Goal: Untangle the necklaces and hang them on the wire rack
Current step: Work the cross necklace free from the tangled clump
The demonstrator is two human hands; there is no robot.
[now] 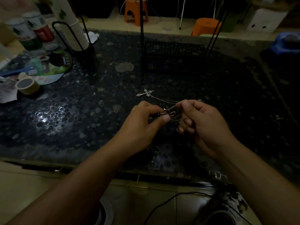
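Dark pebble-patterned stone forms the table (81, 111), dimly lit, one bright glare spot at its left. The black wire rack (173, 57) stands at the far middle, two thin uprights rising from a mesh basket; nothing hangs on it. A cup stack (78, 34) in a wire holder stands far left, with tins (32, 30) and a tape roll (27, 86) nearby. Left hand (144, 124) and right hand (206, 122) meet just above the table's near middle, each pinching the tangled necklaces (170, 113) between thumb and fingertips. One chain runs from the knot back to a cross pendant (146, 93) lying flat on the table, between hands and rack.
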